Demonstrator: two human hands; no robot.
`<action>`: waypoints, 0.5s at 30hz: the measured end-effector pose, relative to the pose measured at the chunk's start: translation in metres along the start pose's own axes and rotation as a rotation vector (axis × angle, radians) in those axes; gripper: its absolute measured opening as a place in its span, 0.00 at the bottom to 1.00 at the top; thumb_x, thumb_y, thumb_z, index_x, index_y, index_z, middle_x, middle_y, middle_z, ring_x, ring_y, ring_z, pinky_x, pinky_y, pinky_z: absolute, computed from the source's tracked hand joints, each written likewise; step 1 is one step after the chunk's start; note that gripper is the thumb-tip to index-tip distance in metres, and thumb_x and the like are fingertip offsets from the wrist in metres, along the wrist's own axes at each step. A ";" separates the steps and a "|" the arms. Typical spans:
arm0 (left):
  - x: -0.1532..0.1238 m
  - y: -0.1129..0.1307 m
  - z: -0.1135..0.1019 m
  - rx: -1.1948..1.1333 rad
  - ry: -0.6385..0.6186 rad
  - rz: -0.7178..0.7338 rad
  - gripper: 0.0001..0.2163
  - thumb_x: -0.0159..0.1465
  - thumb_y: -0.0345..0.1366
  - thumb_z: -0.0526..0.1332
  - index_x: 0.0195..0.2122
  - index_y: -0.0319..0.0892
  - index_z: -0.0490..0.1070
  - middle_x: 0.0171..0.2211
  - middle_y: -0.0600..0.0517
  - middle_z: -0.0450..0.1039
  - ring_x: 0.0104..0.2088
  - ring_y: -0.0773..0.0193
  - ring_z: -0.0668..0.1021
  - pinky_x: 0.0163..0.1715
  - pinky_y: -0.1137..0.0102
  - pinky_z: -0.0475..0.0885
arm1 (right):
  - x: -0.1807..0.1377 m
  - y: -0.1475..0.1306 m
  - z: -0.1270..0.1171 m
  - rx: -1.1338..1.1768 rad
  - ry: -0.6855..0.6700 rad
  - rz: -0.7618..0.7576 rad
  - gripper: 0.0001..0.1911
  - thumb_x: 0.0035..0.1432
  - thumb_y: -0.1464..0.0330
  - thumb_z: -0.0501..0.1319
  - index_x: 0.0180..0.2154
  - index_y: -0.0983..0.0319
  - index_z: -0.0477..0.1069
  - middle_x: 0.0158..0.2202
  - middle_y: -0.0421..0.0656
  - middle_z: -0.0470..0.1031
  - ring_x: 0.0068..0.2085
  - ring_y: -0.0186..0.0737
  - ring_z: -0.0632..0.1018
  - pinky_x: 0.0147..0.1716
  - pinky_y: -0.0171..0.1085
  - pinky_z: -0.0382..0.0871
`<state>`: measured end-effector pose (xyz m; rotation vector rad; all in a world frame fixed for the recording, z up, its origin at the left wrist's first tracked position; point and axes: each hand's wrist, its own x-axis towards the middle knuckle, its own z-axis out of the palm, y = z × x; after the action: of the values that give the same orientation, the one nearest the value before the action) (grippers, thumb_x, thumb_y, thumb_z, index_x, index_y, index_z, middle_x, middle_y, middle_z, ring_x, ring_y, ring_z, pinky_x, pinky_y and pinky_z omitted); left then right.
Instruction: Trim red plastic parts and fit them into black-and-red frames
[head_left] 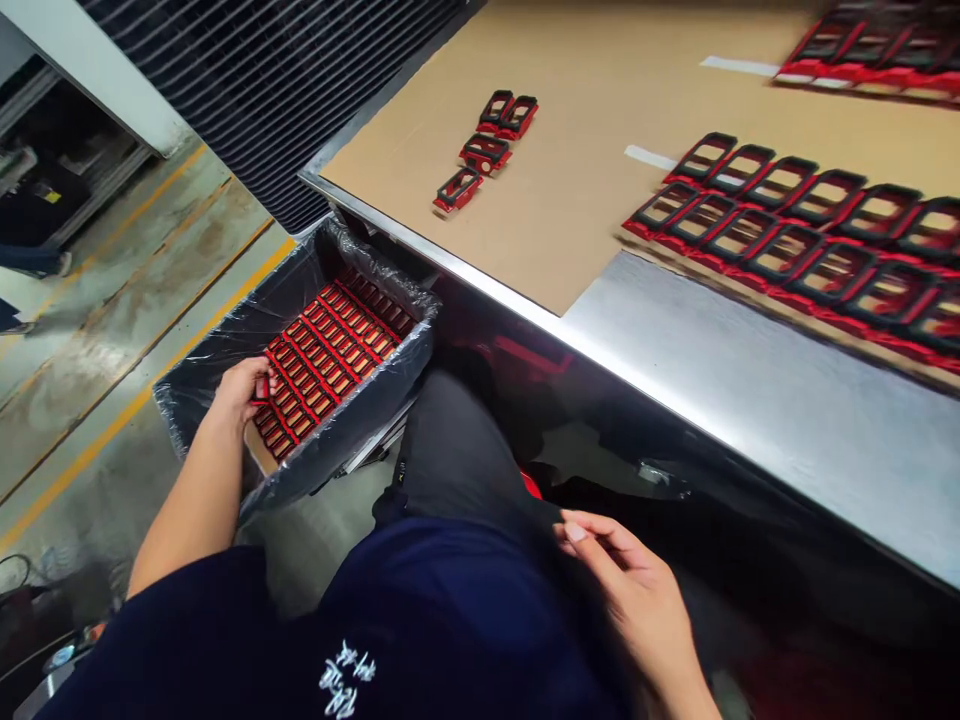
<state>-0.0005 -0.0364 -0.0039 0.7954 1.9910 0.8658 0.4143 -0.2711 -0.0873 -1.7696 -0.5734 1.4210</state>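
My left hand reaches into the lined bin at its near left end. Its fingers are closed on a small red and black frame, which they partly cover. Right beside it, rows of similar red and black frames lie packed on a cardboard sheet. My right hand is over my lap, below the table edge. Its thumb and fingertips are drawn together, and no object shows between them. Several loose red and black frames lie in a short line on the table's cardboard cover.
A metal table runs along the right, its edge beside the bin. Long rows of red and black frames stand on it, with another group farther back. Black ribbed panels stand behind the bin. Yellow lines mark the floor.
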 end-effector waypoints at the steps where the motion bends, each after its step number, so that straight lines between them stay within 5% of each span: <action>1: -0.016 0.001 0.020 -0.087 -0.090 -0.019 0.07 0.65 0.35 0.63 0.41 0.39 0.69 0.28 0.57 0.69 0.22 0.73 0.70 0.21 0.77 0.68 | -0.002 -0.003 0.004 -0.036 -0.024 -0.062 0.22 0.52 0.53 0.71 0.43 0.62 0.80 0.37 0.49 0.83 0.38 0.47 0.83 0.41 0.41 0.80; 5: -0.109 -0.013 0.130 -0.329 -0.619 -0.189 0.17 0.51 0.33 0.67 0.42 0.42 0.69 0.26 0.58 0.69 0.21 0.72 0.72 0.20 0.77 0.70 | -0.013 -0.020 0.027 -0.184 -0.081 -0.461 0.38 0.55 0.59 0.71 0.64 0.57 0.64 0.60 0.52 0.73 0.58 0.53 0.77 0.54 0.50 0.76; 8: -0.184 -0.028 0.199 -0.356 -0.969 -0.383 0.19 0.51 0.37 0.68 0.44 0.42 0.71 0.25 0.57 0.70 0.21 0.70 0.74 0.19 0.76 0.73 | -0.019 -0.030 0.033 -0.338 -0.001 -0.741 0.52 0.50 0.60 0.75 0.70 0.56 0.52 0.69 0.54 0.59 0.68 0.56 0.65 0.64 0.56 0.65; 11: -0.228 -0.033 0.230 -0.375 -1.184 -0.555 0.18 0.55 0.38 0.68 0.47 0.45 0.70 0.24 0.59 0.71 0.22 0.71 0.76 0.21 0.77 0.76 | -0.023 -0.030 0.020 -0.340 0.147 -0.832 0.52 0.48 0.60 0.75 0.69 0.56 0.53 0.70 0.55 0.57 0.69 0.57 0.62 0.66 0.57 0.62; 15: -0.239 -0.035 0.242 -0.339 -1.321 -0.713 0.15 0.59 0.40 0.68 0.45 0.43 0.71 0.25 0.57 0.75 0.21 0.71 0.78 0.19 0.79 0.76 | -0.029 -0.020 0.002 -0.311 0.242 -0.800 0.52 0.45 0.58 0.76 0.67 0.57 0.56 0.70 0.56 0.55 0.69 0.60 0.61 0.65 0.58 0.61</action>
<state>0.3115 -0.1711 -0.0382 0.2368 0.7695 0.1010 0.4073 -0.2806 -0.0542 -1.6151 -1.2418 0.5788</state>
